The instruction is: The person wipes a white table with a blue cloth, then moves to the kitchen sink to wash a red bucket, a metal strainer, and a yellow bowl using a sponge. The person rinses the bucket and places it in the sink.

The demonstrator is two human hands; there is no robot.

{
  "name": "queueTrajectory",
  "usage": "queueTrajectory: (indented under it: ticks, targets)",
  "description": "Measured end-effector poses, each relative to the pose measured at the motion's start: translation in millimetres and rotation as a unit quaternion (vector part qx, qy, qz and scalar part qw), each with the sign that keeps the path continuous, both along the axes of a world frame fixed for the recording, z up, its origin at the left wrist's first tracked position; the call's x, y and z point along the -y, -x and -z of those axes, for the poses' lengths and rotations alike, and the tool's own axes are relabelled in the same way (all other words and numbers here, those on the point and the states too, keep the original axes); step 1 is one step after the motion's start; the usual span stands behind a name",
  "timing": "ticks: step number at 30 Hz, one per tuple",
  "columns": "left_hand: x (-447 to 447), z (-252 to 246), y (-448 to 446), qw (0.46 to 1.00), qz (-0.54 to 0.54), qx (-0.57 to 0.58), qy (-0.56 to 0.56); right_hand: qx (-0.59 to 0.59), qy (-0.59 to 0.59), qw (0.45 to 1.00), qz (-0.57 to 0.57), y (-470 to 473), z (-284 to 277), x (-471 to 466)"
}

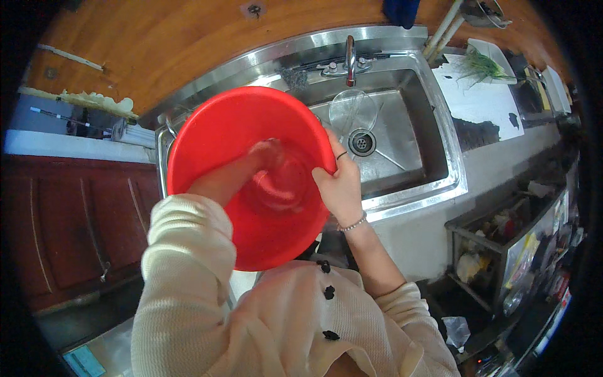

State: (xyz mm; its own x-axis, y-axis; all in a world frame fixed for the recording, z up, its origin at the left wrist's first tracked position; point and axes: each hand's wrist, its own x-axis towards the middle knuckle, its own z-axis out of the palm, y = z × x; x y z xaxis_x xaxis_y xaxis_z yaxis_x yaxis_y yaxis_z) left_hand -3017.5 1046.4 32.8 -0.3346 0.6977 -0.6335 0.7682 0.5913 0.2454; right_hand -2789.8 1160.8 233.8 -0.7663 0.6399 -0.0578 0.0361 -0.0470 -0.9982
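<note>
A large red plastic basin (249, 113) is held tilted in front of me, its inside facing up and partly over the sink's left side. My right hand (341, 186) grips the basin's right rim, thumb inside and the other fingers partly hidden behind the wall. Inside the basin is my left hand (271, 153), blurred, near the bottom; its fingers cannot be made out. A shiny, wet-looking patch shows on the basin's bottom. Right of the basin, a round wire-mesh strainer (351, 110) lies in the stainless steel sink (459, 165), below the faucet (350, 61).
A drain (362, 142) and a thin stick (391, 159) are in the sink. Steel scouring mesh (294, 77) sits on the back ledge. Green stalks (483, 66) lie in a white tray at the right, near a metal rack (494, 245) with various items. A dark red cabinet (70, 221) stands left.
</note>
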Motion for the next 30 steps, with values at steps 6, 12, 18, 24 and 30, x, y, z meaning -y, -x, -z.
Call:
queueTrajectory:
  ticks: [6, 12, 18, 24, 30]
  targets:
    - [20, 11, -103, 0.996, 0.027, 0.064, -0.047, -0.04, 0.013, 0.998, 0.048, -3, 15, -15]
    - [14, -1, -21, 1.0, 0.0, 0.011, -0.012, -0.056, 0.061, 0.996, -0.011, 4, 13, -21]
    - [-13, 11, -43, 0.998, -0.029, 0.02, -0.046, 0.004, -0.01, 0.998, -0.058, 10, -6, -13]
    - [44, -2, -52, 0.999, -0.012, 0.027, -0.011, 0.018, -0.046, 0.996, -0.08, 10, -1, -20]
    - [-11, 7, -31, 0.996, -0.073, 0.0, -0.048, 0.027, -0.048, 0.997, -0.057, 25, -1, -6]
